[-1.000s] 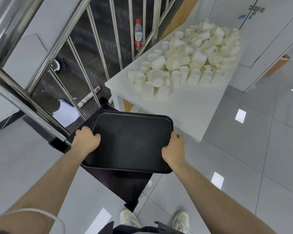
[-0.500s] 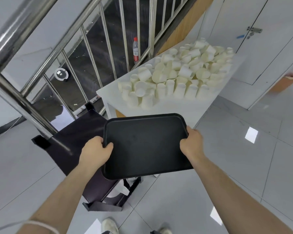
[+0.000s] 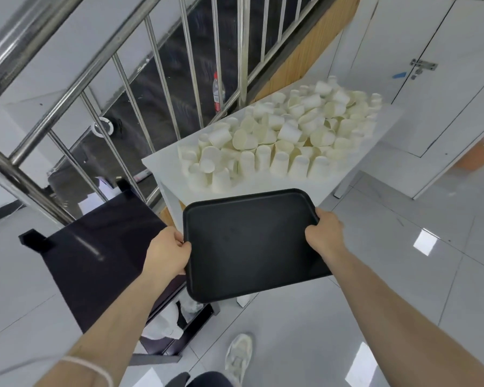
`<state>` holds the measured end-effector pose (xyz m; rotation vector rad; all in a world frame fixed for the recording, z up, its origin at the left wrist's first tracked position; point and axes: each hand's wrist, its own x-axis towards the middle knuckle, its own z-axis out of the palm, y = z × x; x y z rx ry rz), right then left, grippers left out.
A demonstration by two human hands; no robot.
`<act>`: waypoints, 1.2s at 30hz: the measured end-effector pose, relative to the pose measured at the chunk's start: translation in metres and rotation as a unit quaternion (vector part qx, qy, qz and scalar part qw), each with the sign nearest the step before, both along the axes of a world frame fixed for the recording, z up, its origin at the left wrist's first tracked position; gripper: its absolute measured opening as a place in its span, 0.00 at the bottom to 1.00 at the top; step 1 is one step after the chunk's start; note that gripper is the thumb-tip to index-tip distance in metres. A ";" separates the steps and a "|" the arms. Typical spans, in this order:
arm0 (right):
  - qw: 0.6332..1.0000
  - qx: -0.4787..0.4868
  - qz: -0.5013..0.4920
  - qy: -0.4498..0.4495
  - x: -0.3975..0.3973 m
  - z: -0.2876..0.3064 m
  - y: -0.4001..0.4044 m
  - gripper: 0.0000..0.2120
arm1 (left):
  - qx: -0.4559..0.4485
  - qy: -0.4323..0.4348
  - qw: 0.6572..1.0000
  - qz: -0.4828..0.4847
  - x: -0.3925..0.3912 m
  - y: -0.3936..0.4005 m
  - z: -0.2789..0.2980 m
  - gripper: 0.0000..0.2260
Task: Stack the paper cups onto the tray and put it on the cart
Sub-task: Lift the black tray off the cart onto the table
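**Both hands gripped the empty tray**

The left hand (image 3: 166,254) and the right hand (image 3: 323,233) each curled around a short edge of the black tray (image 3: 252,244), held in the air. Just beyond it stood the white bench (image 3: 162,166), heaped with paper cups (image 3: 280,138). The dark cart (image 3: 95,247) stood to the left, beside a steel railing (image 3: 67,88).

We can read no text anywhere; the red label on the clear plastic bottle (image 3: 218,92) behind the steel railing is too small and blurred.
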<state>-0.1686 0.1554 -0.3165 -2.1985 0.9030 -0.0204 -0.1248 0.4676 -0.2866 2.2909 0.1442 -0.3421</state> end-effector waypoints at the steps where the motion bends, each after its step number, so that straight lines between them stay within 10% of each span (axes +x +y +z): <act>1: 1.000 -0.002 0.003 0.002 0.006 -0.001 -0.006 0.22 | 0.005 0.005 1.000 0.000 0.005 -0.005 -0.002 0.02; 36: 0.926 -0.010 0.365 0.092 0.243 -0.066 -0.144 0.20 | 0.090 0.155 0.950 0.256 0.069 -0.172 -0.094 0.11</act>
